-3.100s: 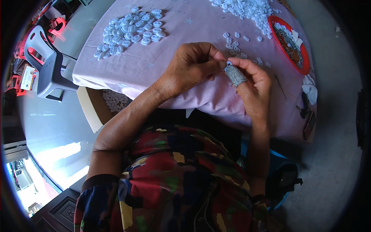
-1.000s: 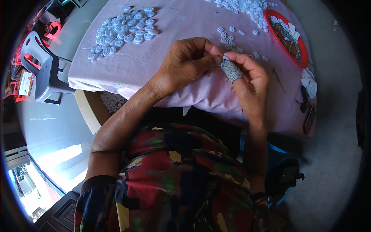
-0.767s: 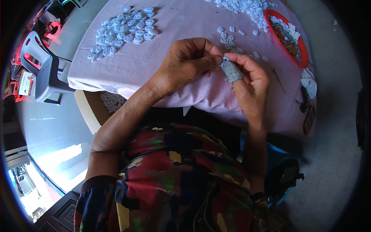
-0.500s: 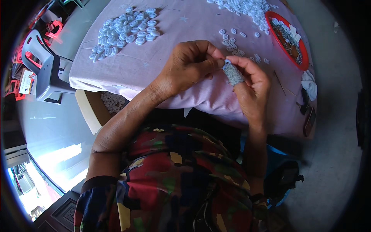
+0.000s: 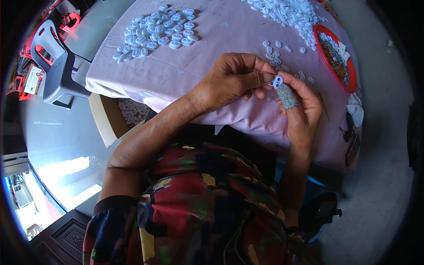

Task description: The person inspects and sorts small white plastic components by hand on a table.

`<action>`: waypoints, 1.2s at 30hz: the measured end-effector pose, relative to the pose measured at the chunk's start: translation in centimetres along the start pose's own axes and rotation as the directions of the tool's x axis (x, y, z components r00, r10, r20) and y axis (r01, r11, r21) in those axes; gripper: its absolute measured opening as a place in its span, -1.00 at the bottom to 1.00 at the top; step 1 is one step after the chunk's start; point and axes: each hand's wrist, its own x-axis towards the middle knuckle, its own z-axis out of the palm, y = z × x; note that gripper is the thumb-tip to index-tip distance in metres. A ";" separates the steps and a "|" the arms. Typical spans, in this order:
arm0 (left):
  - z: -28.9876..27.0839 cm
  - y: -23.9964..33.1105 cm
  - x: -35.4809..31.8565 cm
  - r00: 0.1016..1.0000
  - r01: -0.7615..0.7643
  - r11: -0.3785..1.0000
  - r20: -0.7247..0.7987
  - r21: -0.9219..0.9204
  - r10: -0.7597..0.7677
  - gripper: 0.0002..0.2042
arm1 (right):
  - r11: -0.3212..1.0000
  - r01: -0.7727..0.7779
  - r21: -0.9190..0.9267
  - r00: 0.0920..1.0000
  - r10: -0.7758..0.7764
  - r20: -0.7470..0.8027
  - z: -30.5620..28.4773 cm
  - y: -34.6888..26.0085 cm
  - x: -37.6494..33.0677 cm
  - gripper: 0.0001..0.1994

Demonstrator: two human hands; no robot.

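Above the table's near side, my two hands meet at a small pale-blue plastic piece with two holes (image 5: 278,81). My left hand (image 5: 229,81) pinches at its left side, thumb against forefinger. From the right, my right hand (image 5: 304,106) grips the piece between forefinger and thumb. A grey speckled cloth cover (image 5: 288,96) wraps that thumb. Just beyond my fingers lie several loose pale pieces (image 5: 272,55). Further left on the cloth is a heap of rounder, thicker-looking pale-blue pieces (image 5: 159,28).
A large pile of small white pieces (image 5: 287,15) covers the far right. Beside it stands a red tray (image 5: 350,73) with small metallic bits. A white rag (image 5: 354,108) and a phone (image 5: 353,150) lie at the right edge. An open cardboard box (image 5: 102,119) sits below the left edge, near a grey chair (image 5: 55,66).
The piece has turned, so both its holes now show. Both hands, still together, appear a little further right and lower in the picture; the table and heaps have shifted rightward too.
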 end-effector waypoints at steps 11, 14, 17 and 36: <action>-0.1 -0.1 0.0 1.000 0.016 1.000 0.007 -0.001 -0.016 -0.82 | 0.998 0.054 -0.039 0.998 -0.055 -0.012 0.4 -0.2 0.0 -0.69; 0.0 -0.3 0.0 1.000 -0.007 1.000 0.002 0.007 0.007 -0.84 | 0.994 0.068 -0.083 0.997 -0.070 -0.023 0.4 0.0 0.0 -0.69; 0.2 -0.4 -0.2 1.000 -0.025 1.000 -0.017 0.007 0.025 -0.85 | 0.994 0.065 -0.092 0.997 -0.068 -0.036 0.6 -0.1 0.0 -0.70; 0.8 0.0 -0.3 0.989 -0.009 0.997 -0.148 -0.081 -0.003 -0.87 | 0.986 0.047 -0.158 0.998 -0.051 -0.026 1.0 -0.1 0.8 -0.71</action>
